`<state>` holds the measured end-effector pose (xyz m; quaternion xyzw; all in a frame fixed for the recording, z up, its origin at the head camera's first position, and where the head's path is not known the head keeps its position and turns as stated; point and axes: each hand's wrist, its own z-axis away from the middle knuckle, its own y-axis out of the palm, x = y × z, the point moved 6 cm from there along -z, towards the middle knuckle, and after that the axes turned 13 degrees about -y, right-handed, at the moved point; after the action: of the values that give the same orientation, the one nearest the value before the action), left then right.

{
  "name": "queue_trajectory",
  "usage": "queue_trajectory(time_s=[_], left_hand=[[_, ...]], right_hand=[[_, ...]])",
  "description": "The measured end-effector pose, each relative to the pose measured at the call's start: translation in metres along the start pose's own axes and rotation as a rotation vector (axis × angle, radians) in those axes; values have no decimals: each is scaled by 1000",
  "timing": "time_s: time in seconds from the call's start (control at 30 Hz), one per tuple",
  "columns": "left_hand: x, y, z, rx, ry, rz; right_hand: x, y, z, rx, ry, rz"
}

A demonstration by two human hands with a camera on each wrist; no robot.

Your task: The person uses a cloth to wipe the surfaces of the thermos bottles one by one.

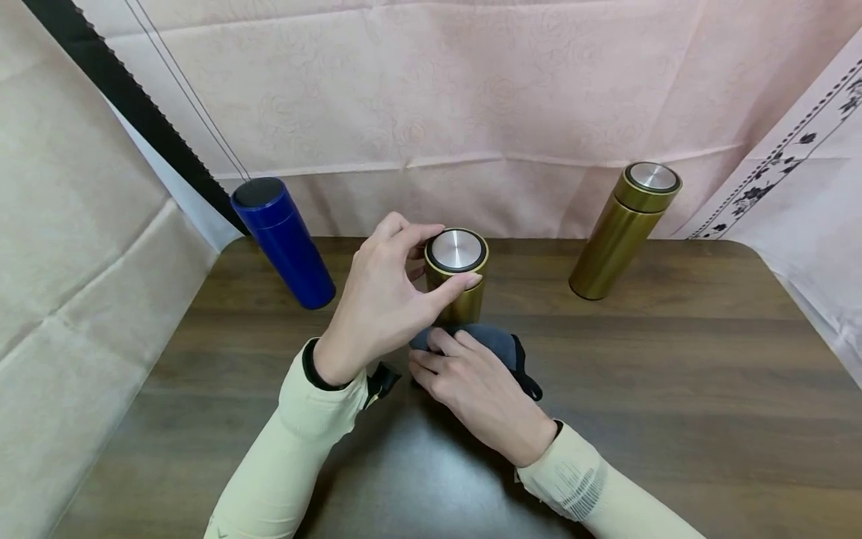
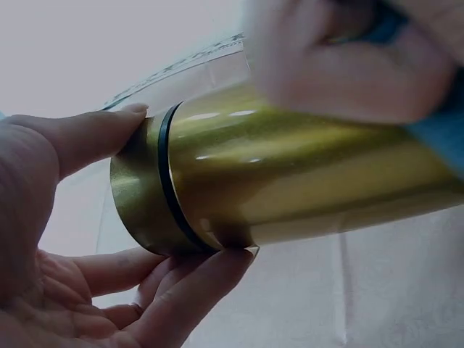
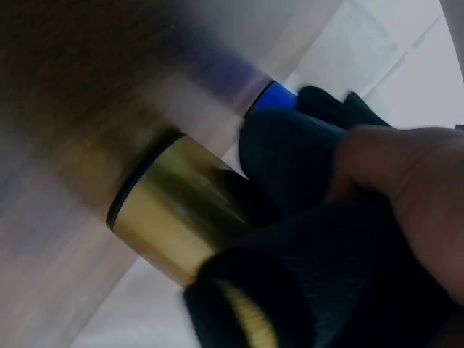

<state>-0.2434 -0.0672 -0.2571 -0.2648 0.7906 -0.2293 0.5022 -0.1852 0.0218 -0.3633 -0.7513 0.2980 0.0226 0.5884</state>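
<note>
Pale sleeves [image 1: 269, 471] reach over the bench [image 1: 680, 374] to a gold bottle [image 2: 304, 174], held between a blue bottle [image 1: 286, 243] and a second gold bottle [image 1: 622, 236]: the left hand [image 1: 390, 288] grasps it about the cap [image 2: 138, 196], thumb opposing fingers, and the right hand [image 1: 471, 385] clutches a dark cloth [image 1: 497, 343] against its side. For what looks like wiping, brace the cap firmly, turn the bottle gradually and press the cloth evenly round the curve; whether its base touches the bench I cannot tell.
</note>
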Motion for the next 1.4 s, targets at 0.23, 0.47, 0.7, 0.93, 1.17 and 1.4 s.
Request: queue_trajectory(time_s=[0.23,0.47,0.7,0.93,1.17,1.4], left_hand=[[2,0,0,-1,-9,6],[2,0,-1,-1,-13,57],[2,-1,-2,3,-22,60],[2,-2,-1,0,-14,39],[2,-2,-1,-7,-2,53],[1,-1,-2,-4,19,79]], right_hand=[[-2,10,4,86,-47,-192],[-37,-15,33,160,46,-674],[-89,-47,66,80,322,-635],[-114,-55,84,39,639,-634],[-107,-46,73,-106,833,-734],[-95,-35,56,-217,746,-780]])
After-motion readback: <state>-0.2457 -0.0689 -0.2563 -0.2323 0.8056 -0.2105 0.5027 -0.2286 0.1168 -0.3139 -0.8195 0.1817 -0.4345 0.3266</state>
